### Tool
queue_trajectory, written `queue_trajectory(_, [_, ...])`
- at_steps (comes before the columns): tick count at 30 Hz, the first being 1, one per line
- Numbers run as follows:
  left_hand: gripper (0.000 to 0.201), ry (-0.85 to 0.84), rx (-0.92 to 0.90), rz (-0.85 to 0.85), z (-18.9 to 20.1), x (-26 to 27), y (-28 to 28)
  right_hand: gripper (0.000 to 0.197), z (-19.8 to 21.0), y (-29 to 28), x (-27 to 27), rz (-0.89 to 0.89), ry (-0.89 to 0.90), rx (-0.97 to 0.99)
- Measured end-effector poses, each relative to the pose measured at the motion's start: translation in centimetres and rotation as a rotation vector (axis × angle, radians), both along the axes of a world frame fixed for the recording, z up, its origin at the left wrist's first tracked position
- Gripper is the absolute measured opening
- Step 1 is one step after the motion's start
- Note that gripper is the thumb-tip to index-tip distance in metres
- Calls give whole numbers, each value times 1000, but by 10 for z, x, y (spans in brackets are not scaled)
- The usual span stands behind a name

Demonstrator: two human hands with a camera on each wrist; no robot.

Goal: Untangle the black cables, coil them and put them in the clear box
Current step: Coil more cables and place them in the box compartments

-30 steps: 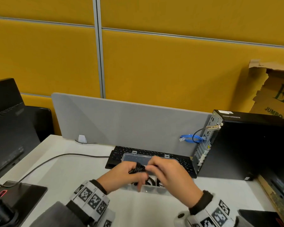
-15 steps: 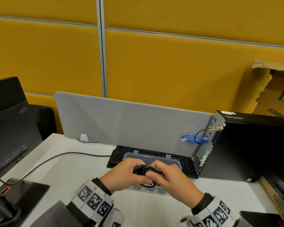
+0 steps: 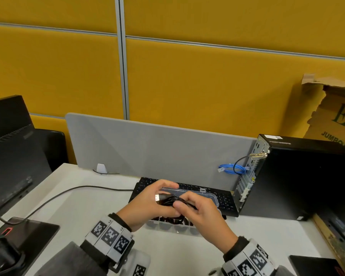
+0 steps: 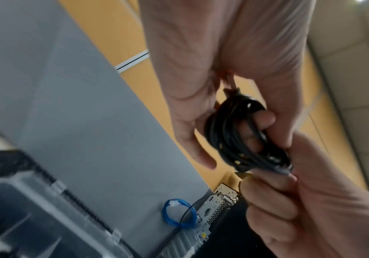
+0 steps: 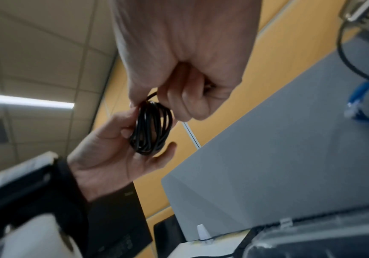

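While L hand (image 3: 147,204) fingers curl round black cable coil (image 3: 171,201), R hand (image 3: 201,214) fingers pinch it.

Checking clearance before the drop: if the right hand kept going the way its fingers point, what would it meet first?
The right hand points left, toward the left hand, which holds the same coiled black cable. It would likely meet that coil and the left fingers first, though depth is unclear.
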State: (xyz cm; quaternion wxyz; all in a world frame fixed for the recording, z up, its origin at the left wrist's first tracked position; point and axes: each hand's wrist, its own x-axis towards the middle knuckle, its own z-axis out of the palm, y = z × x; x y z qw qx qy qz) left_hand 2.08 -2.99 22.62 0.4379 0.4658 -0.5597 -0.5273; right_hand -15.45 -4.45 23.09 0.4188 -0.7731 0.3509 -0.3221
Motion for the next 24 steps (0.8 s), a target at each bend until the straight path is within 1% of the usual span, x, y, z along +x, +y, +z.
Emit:
queue_trajectory(1, [52,132,-3,3,-2,-2,1,15,2,0,1,-29,-63,39])
queue_trajectory(2, [50,261,-7,2,-4,-5,2,17,4,1,2,-62,-119,81])
queue_trajectory(4, [42,481,8,10,-7,-14,4,20,8,1,4,-107,-190,173])
queue_trajectory(5, [38,543,18,27,-9,-17,4,22,10,0,4,-111,-199,207])
queue_trajectory(6, [35,565,21,48,-9,-20,3,23,11,0,5,-102,-194,227])
queue_trajectory(8, [32,524,15,89,-6,-23,1,22,12,-1,4,-63,-145,232])
queue_trajectory(9, [28,482,7,116,-4,-22,0,21,12,-4,2,-59,-92,191])
queue_trajectory(10, [25,433,-5,140,-1,-22,-2,20,11,-9,-2,-76,-11,94])
queue_trajectory(11, [24,385,-18,159,-2,-21,-4,21,10,-16,-8,-110,102,-50])
queue_trajectory(13, [24,326,-43,168,-2,-19,-5,29,6,-29,-22,-193,361,-366])
queue_trajectory(14, [25,319,-55,166,-2,-20,-5,34,6,-33,-26,-238,436,-474])
queue_trajectory(15, [24,316,-62,164,-2,-22,-4,36,6,-35,-27,-284,435,-520])
queue_trajectory(16, [24,305,-69,166,0,-24,-3,31,7,-35,-26,-311,376,-504])
queue_trajectory(18, [25,303,-96,174,4,-29,-1,19,9,-34,-19,-331,161,-337])
queue_trajectory(21, [25,368,-125,178,9,-35,0,17,15,-29,-9,-293,-234,52])
queue_trajectory(22, [28,407,-129,178,10,-36,1,18,17,-27,-5,-279,-336,177])
queue_trajectory(24, [31,463,-110,178,10,-36,0,19,19,-24,2,-247,-472,362])
